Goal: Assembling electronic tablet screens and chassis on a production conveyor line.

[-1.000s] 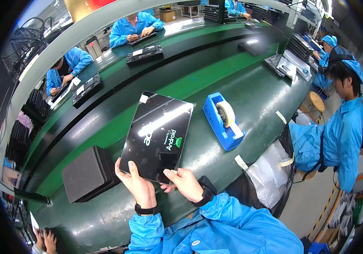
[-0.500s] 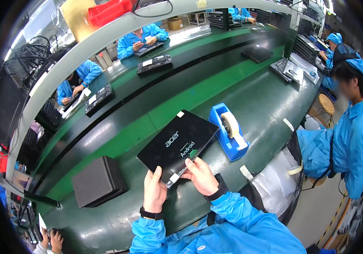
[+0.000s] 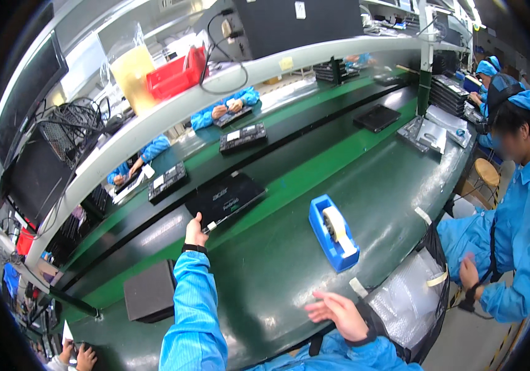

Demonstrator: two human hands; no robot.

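Note:
My left hand (image 3: 195, 234) reaches far out over the belt with its arm stretched. It grips the near left corner of a black tablet (image 3: 240, 198), which has a small white tag at the edge beside my thumb. The tablet is over the green and black belt; I cannot tell whether it rests there. Drawn back near the table's front edge, my right hand (image 3: 342, 314) is open and empty, fingers apart. A blue tape dispenser (image 3: 316, 217) with a cream roll stands beyond my right hand. Left of my left forearm sits a dark square block or stack (image 3: 148, 290).
Black devices, one of them a laptop base (image 3: 243, 138), lie along the belt (image 3: 302, 162). A grey rail (image 3: 314, 54) arches above. Bubble wrap (image 3: 410, 303) in a black bag hangs at the right edge, near a co-worker in blue (image 3: 515, 229). Another person's hands (image 3: 78, 357) are at lower left.
My left hand has carried the tablet forward and left from above the near table to the belt. My right hand has let go of it and drawn back toward me. The view has shifted too.

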